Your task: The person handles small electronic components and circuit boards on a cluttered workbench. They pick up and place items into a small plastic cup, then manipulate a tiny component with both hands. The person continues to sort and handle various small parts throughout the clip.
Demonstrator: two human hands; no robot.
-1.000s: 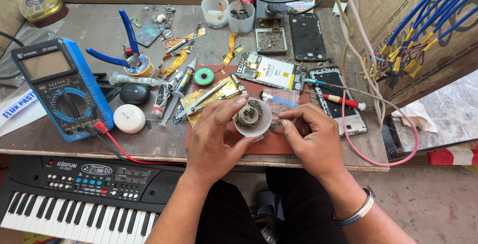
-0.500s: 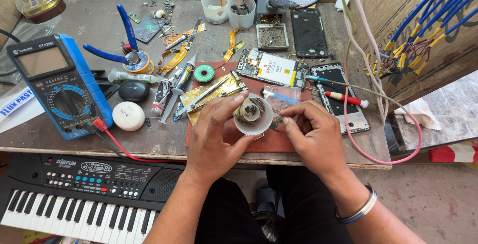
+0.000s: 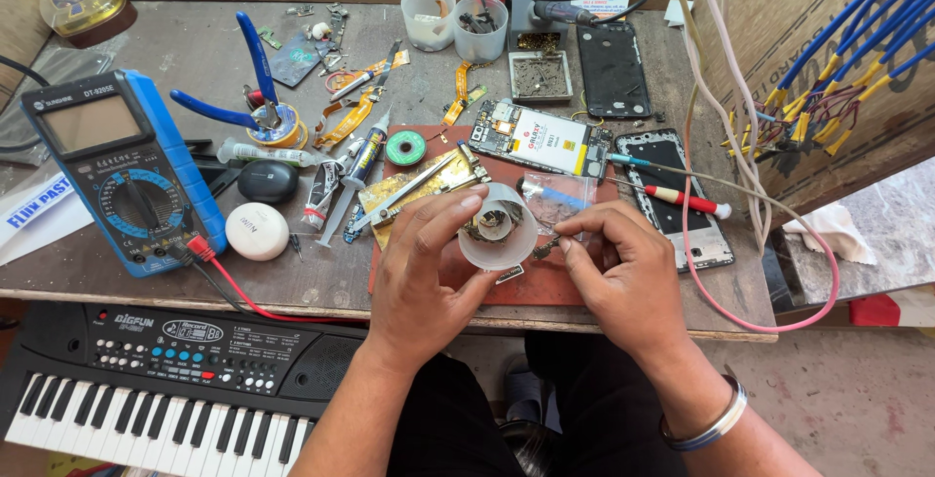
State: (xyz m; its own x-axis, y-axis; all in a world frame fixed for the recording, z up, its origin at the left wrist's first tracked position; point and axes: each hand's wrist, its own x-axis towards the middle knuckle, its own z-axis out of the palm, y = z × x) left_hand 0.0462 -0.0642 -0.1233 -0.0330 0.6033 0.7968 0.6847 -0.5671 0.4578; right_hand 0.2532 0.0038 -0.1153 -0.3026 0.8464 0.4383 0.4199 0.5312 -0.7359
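Observation:
My left hand [image 3: 426, 268] grips a small white plastic cup [image 3: 498, 238] that holds small metal parts, tilted a little above a reddish-brown work mat [image 3: 545, 282]. My right hand [image 3: 628, 273] is next to the cup on its right and pinches a tiny dark part [image 3: 545, 246] between thumb and forefinger, just at the cup's rim. A metal bangle [image 3: 703, 425] sits on my right wrist. Behind the cup lie a small clear bag [image 3: 555, 200] and an opened phone circuit board [image 3: 539, 138].
A blue multimeter [image 3: 122, 170] with a red lead lies at the left. Blue pliers [image 3: 248, 88], glue tubes, a solder wick roll [image 3: 405, 148], two plastic cups [image 3: 458, 19], phone shells [image 3: 612, 68], a red screwdriver [image 3: 682, 201] and wire bundles [image 3: 808, 97] crowd the table. A keyboard [image 3: 146, 389] sits below.
The cup has tipped slightly toward my right hand, and my right fingers have come closer to its rim with the tiny part. The view shifted slightly.

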